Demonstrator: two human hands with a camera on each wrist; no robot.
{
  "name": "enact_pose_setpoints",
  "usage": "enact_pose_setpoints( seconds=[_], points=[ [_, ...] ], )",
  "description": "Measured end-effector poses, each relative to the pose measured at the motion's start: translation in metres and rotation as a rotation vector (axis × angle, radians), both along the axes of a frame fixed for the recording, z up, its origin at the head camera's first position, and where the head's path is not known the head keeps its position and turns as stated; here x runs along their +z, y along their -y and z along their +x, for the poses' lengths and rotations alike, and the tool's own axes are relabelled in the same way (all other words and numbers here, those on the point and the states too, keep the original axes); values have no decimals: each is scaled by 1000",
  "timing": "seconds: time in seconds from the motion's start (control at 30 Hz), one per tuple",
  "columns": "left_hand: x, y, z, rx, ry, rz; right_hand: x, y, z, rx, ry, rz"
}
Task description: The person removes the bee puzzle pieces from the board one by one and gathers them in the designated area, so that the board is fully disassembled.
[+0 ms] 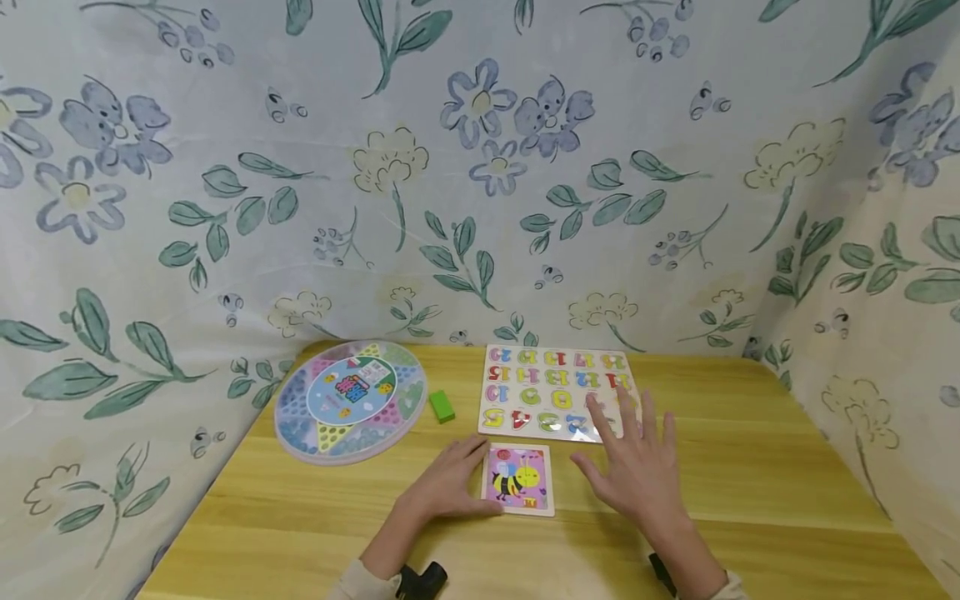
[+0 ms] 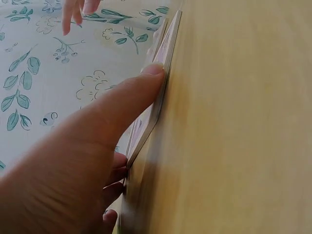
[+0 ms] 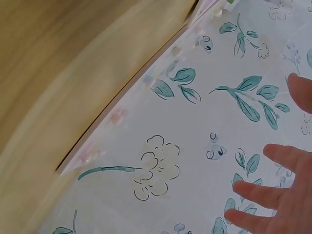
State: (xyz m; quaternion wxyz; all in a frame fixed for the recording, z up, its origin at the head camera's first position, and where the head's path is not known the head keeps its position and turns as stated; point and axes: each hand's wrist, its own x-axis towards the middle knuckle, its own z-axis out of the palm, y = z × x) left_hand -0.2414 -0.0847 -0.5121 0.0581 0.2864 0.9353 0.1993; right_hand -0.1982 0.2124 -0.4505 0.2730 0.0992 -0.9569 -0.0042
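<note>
A small square bee puzzle [image 1: 517, 479], pink with a pale frame, lies on the wooden table. My left hand [image 1: 447, 483] holds it at its left side, thumb at the near edge and fingertips by the far left corner. From the left wrist, the thumb [image 2: 122, 102] presses on the puzzle's edge, with the other fingers partly hidden beyond. My right hand [image 1: 637, 467] is spread, holding nothing, to the right of the puzzle; its fingers overlap the lower right of a number puzzle board [image 1: 546, 387] in the head view. In the right wrist view, those fingers [image 3: 258, 195] are apart.
At the back left lies a round game board [image 1: 405, 375] with coloured triangles and a blue oval label. A green block [image 1: 442, 407] sits between it and the number board. Flowered cloth [image 1: 465, 208] hangs behind and along the sides of the table [image 1: 750, 483].
</note>
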Motion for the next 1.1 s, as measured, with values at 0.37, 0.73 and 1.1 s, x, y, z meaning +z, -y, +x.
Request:
enact_pose_setpoints(
  seconds=[0.37,0.73,1.1],
  points=[
    [-6,0,-1,7,-4,8,13,25,-9,194,298,-238],
    [-3,2,-2,14,-2,17,1,51,-37,484,693,-509],
    [-4,2,-1,0,-18,12,-18,79,-55,617,807,-610]
  ],
)
